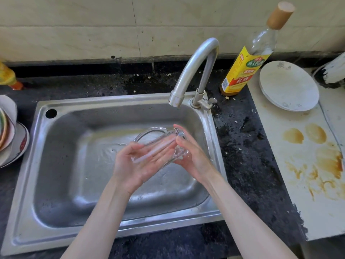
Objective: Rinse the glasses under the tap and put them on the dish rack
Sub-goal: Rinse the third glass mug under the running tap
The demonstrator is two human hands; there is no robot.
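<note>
Head view: a clear glass [158, 144] lies on its side above the steel sink [78, 184], held between both hands under and slightly in front of the tap spout. Its open rim faces left and away, its thick base points right. The left hand [138, 165] cups the glass from below, palm up, its fingers [158, 156] lying nearly straight along the lower wall and showing through the glass. The right hand [188, 156] grips the base end, its thumb over the top of the base and the other fingers curled underneath. Whether water is flowing from the tap [194, 71] is hard to tell; the sink floor under the glass is wet and rippled.

The curved metal tap stands at the back right corner of the sink, its spout [175, 99] ending above the basin. Around the sink runs a dark speckled tabletop [248, 146], spotted with drops and crumbs. Just right of the tap stands a bottle [246, 68] with a yellow label and a tan cap. Further right, a pale board [291, 184] with brown stains carries stacked white plates [289, 86]. At the left edge, bowls and plates [11, 131] sit stacked, and a yellow bottle [7, 75] is partly cut off at the frame edge.
</note>
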